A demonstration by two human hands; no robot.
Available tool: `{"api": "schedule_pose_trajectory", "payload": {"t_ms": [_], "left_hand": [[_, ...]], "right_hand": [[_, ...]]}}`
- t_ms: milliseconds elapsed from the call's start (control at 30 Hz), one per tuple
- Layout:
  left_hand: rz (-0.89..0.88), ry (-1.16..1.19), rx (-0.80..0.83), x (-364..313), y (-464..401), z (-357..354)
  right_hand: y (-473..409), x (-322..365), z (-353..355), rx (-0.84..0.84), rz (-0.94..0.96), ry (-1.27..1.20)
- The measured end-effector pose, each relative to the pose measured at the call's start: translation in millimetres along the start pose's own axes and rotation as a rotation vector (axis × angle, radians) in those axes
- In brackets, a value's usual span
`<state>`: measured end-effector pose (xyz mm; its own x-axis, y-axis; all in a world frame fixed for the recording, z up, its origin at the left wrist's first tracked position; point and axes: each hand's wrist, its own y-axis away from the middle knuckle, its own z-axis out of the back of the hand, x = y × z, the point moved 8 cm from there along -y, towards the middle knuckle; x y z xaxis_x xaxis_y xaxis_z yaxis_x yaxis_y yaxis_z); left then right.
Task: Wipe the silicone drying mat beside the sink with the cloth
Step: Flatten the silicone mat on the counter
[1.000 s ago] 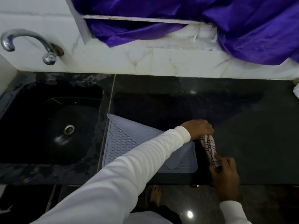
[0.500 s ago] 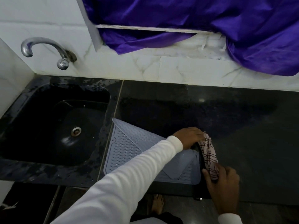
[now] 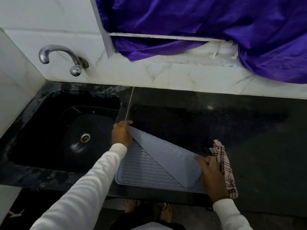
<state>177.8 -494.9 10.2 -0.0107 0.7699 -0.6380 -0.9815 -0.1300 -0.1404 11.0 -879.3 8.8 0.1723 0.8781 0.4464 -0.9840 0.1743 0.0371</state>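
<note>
The silicone drying mat (image 3: pixel 141 170) lies just right of the sink (image 3: pixel 66 130), still folded over itself. Your left hand (image 3: pixel 121 134) has moved from the cloth (image 3: pixel 224 166) to pinch the mat's far corner; your right hand (image 3: pixel 211 175) grips the cloth while its fingers press the fold. Unfolding comes first, wiping after

Head camera, looking steeply down, close over counter (image 3: pixel 232 130).
</note>
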Motion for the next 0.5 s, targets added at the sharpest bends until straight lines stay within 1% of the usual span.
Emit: {"api": "schedule_pose_trajectory", "payload": {"t_ms": [100, 133, 167, 233, 367, 500], "left_hand": [[-0.033, -0.041, 0.098, 28, -7, -3], [-0.047, -0.067, 0.142, 30, -8, -5], [-0.057, -0.106, 0.173, 29, -8, -7], [-0.043, -0.144, 0.173, 25, -9, -4], [0.017, -0.072, 0.142, 21, -13, -3], [0.061, 0.002, 0.181, 23, -18, -10]], "right_hand": [[0, 13, 1, 0.046, 0.152, 0.032], [-1, 12, 1, 0.05, 0.172, -0.003], [-3, 9, 4, 0.021, 0.197, -0.04], [-15, 4, 12, -0.052, 0.219, -0.093], [-47, 14, 29, -0.054, 0.057, -0.204], [-83, -7, 25, -0.088, -0.164, -0.145]]}}
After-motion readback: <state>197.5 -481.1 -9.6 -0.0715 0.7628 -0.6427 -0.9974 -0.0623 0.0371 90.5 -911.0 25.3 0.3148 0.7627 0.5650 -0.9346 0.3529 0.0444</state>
